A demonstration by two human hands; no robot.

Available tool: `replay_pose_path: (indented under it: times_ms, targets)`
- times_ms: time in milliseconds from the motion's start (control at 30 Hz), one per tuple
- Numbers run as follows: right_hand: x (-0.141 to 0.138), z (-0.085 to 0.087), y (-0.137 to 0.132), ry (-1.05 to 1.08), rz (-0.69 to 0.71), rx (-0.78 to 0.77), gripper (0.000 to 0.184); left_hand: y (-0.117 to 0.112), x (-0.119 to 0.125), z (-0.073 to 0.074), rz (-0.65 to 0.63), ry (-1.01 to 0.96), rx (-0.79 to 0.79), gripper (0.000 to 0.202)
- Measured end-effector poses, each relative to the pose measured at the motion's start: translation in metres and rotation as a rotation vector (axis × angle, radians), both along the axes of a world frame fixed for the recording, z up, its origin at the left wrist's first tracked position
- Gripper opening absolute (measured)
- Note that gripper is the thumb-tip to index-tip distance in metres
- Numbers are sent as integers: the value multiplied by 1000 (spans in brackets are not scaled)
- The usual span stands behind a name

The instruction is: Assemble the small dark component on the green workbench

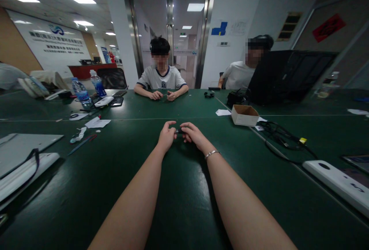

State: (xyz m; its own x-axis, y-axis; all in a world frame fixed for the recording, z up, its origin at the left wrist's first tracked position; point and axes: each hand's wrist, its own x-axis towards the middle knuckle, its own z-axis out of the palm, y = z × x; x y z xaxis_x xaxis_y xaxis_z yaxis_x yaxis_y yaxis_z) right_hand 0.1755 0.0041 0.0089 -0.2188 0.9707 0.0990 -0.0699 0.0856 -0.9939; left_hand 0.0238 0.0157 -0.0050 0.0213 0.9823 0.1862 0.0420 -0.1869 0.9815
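My left hand (166, 135) and my right hand (193, 134) rest on the green table (184, 188), stretched out ahead of me. Their fingertips meet around a small dark object (180, 130) pinched between them; it is too small to name. Both hands have curled fingers. A thin silver bracelet (212, 153) circles my right wrist.
A person sits opposite with both hands together on the table (164, 95); another sits at the back right behind a black laptop (285, 75). A cardboard box (244, 115), black cables (284, 136), a white device (337, 182), water bottles (82, 94), papers and a grey laptop (23, 148) lie around.
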Motion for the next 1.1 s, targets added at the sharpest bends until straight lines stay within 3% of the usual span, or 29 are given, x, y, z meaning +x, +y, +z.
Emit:
replay_pose_path:
  times_ms: [100,233,367,500,667,800,1100]
  targets:
    - [0,0,-1,39,1,14,36,0,0,-1,-18,0,-9,36]
    - [0,0,-1,-1,-9,-3,24,-1,0,0,-6,4,-7,36]
    - [-1,-1,1,42,-19,-5,30,-1,0,1,-8,6,-10,36]
    - [-1,-1,2,-3,-15,-36,19,-1,0,1,-9,17,-12,36]
    - [-2,0,1,29,-41,-7,28,-2,0,2,10,34,-10,36]
    - [-4,0,0,3,-49,-33,20,-3,0,4,12,50,-7,37]
    - [-3,2,-2,-5,-44,-7,21,-2,0,2,2,57,-12,38]
